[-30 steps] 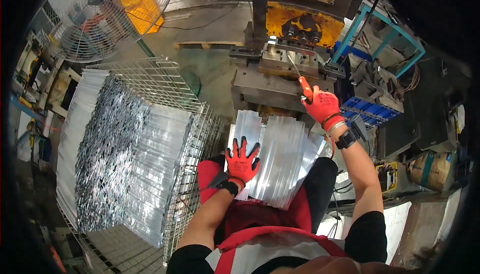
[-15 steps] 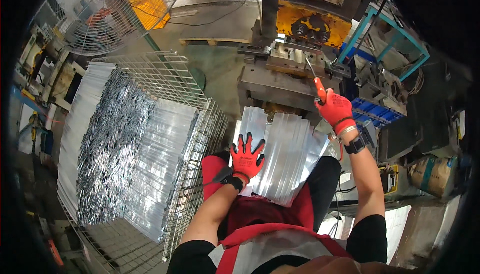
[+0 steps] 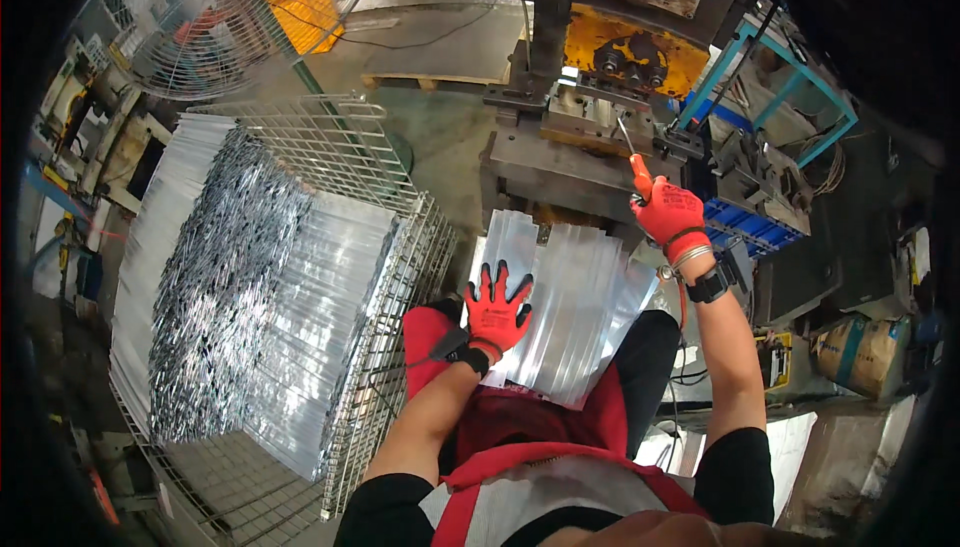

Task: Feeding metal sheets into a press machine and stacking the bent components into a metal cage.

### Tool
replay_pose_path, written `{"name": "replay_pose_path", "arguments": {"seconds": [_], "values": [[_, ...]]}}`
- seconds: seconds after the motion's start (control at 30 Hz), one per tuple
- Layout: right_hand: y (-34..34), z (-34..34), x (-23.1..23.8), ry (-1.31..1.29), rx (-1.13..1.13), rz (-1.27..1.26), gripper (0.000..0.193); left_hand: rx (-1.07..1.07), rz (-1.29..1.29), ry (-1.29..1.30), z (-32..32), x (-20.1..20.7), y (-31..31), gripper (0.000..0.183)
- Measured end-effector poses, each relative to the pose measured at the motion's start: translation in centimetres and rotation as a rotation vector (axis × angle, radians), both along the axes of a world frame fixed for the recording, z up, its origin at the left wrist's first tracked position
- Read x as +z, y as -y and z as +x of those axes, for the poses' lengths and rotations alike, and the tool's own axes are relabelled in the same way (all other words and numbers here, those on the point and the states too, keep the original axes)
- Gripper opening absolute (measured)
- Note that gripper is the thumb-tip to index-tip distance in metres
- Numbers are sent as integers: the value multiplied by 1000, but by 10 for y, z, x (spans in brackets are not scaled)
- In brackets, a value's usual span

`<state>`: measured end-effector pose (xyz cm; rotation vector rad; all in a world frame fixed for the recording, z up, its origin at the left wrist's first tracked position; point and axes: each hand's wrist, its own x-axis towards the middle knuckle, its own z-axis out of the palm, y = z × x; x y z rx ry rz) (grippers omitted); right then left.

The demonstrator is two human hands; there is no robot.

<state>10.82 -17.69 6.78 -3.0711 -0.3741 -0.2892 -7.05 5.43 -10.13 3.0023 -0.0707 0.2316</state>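
Note:
My left hand (image 3: 495, 319), in a red glove with black fingertips, lies with fingers spread on a stack of shiny metal strips (image 3: 572, 292). The stack rests across my lap. In my right hand (image 3: 671, 219), also red-gloved, is an orange-handled screwdriver (image 3: 640, 173), its thin metal shaft pointing up and left. The shaft's tip is close to the metal die block (image 3: 588, 119) on the press bed; whether they touch I cannot tell. Behind the die stands the press (image 3: 650, 42) with its yellow front.
A wire mesh cage (image 3: 385, 322) full of stacked metal strips (image 3: 325, 287) stands at my left. Beyond it are a large fan (image 3: 225, 22) and a wooden pallet (image 3: 430, 80). Blue bins (image 3: 745, 232) and a teal metal frame (image 3: 745, 37) flank the press on the right.
The view has shifted slightly, so the press and die appear a little farther right. Both hands keep nearly the same place, left on the strips, right holding the screwdriver.

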Motion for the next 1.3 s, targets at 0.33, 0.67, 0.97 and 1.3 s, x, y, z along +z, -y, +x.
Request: {"name": "replay_pose_path", "arguments": {"seconds": [0.33, 0.67, 0.97, 1.3], "values": [[-14, -9, 17, -5, 98, 49, 42, -2, 15, 5, -1, 1, 1, 56], [-35, -3, 8, -188, 28, 80, 43, 7, 21, 0, 0, 3, 2, 56], [-16, -14, 13, -157, -11, 78, 41, 5, 36, 9, -1, -1, 3, 57], [5, -20, 3, -103, -14, 102, 39, -7, 46, 19, 0, 1, 4, 56]]}}
